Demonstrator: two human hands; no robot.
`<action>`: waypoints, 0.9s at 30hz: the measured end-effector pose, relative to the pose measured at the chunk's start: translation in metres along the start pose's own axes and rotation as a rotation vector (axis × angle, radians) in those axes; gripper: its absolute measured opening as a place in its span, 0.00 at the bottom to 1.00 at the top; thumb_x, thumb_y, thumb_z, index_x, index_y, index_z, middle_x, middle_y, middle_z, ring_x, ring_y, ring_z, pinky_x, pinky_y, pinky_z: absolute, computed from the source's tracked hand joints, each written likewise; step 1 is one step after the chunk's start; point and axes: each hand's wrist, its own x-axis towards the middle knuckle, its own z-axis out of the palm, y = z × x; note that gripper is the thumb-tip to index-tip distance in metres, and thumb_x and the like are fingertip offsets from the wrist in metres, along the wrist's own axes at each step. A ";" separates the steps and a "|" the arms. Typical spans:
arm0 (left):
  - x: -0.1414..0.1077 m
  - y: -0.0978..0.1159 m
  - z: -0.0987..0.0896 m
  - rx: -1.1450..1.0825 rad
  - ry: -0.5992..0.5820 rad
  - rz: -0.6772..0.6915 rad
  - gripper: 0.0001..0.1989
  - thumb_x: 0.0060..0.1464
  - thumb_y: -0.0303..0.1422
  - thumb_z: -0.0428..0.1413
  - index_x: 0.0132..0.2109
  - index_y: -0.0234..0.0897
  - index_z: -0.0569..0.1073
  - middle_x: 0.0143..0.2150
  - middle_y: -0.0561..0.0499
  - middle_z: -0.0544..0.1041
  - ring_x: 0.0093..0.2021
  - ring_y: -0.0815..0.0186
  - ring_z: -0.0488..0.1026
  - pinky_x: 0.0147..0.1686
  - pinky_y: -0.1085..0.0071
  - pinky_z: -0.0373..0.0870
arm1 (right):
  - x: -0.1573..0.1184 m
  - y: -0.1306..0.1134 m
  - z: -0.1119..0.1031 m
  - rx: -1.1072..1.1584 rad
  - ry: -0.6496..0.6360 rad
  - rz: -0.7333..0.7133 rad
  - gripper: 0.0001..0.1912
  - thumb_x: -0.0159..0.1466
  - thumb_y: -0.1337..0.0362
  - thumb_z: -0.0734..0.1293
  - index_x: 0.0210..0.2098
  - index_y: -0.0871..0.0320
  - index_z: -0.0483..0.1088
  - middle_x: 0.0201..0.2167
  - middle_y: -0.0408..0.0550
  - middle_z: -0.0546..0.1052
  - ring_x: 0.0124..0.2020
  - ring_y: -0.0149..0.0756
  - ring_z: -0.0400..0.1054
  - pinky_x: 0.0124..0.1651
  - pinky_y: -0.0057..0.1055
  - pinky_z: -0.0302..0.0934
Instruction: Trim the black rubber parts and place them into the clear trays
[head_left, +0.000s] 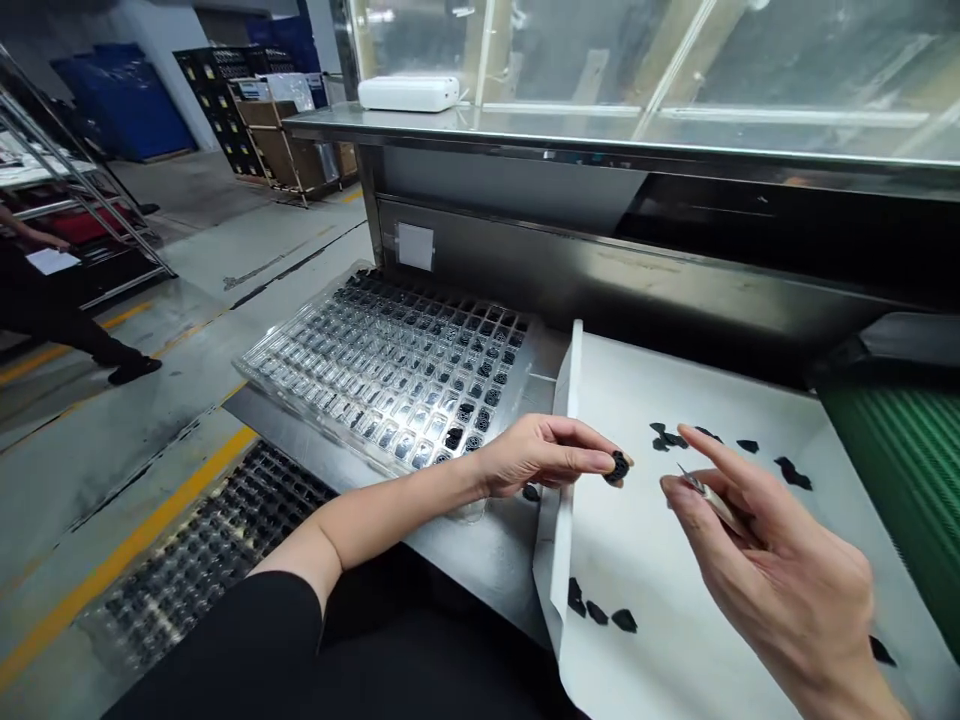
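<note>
A small round black part (616, 468) is pinched between the thumb and fingers of my left hand (544, 455), above the left side of a white tray (637, 540). To its right, my right hand (772, 560) is curled around a slim knife (712, 500) whose pointed blade faces the black part; the index finger is stretched out. The blade and the part are apart. Several black pieces lie on the white tray, some behind my hands and some near its left edge (597, 612).
Left of the white tray, clear plastic trays (405, 370) hold many black parts on a metal table. Another filled tray (217, 540) sits lower left. A green ribbed belt (907, 470) is at right, a metal shelf (600, 140) above. A person walks at far left.
</note>
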 end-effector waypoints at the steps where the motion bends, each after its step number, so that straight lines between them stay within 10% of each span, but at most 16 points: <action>1: -0.002 0.003 -0.004 0.007 0.028 0.014 0.30 0.42 0.48 0.84 0.43 0.32 0.86 0.33 0.48 0.82 0.21 0.78 0.55 0.23 0.72 0.43 | 0.000 0.001 0.000 0.000 -0.004 0.003 0.24 0.81 0.58 0.72 0.74 0.53 0.76 0.35 0.42 0.78 0.25 0.27 0.58 0.31 0.31 0.62; 10: -0.015 0.074 -0.109 0.735 0.570 0.313 0.21 0.58 0.46 0.74 0.46 0.33 0.84 0.30 0.54 0.74 0.27 0.72 0.59 0.29 0.71 0.54 | 0.003 -0.003 0.005 0.008 -0.032 -0.130 0.18 0.80 0.60 0.73 0.67 0.55 0.80 0.35 0.42 0.81 0.25 0.26 0.69 0.33 0.25 0.69; 15: 0.010 0.099 -0.158 1.130 0.647 0.195 0.07 0.58 0.33 0.70 0.41 0.34 0.85 0.28 0.54 0.75 0.32 0.66 0.67 0.38 0.67 0.59 | 0.003 -0.005 0.007 0.033 -0.057 -0.168 0.17 0.79 0.62 0.73 0.65 0.57 0.81 0.39 0.45 0.85 0.30 0.30 0.78 0.37 0.26 0.75; 21: 0.022 0.096 -0.164 1.264 0.601 0.088 0.08 0.52 0.27 0.72 0.42 0.36 0.87 0.29 0.53 0.77 0.35 0.62 0.69 0.39 0.66 0.57 | 0.004 -0.005 0.005 0.051 -0.081 -0.162 0.17 0.79 0.64 0.73 0.65 0.61 0.81 0.34 0.44 0.83 0.28 0.28 0.76 0.34 0.25 0.74; 27: 0.009 0.106 -0.136 1.130 0.602 0.192 0.17 0.74 0.41 0.60 0.54 0.32 0.85 0.31 0.52 0.73 0.32 0.66 0.64 0.36 0.67 0.59 | 0.002 -0.006 0.006 0.095 -0.084 -0.164 0.17 0.79 0.66 0.73 0.65 0.62 0.81 0.34 0.45 0.83 0.28 0.27 0.75 0.31 0.23 0.70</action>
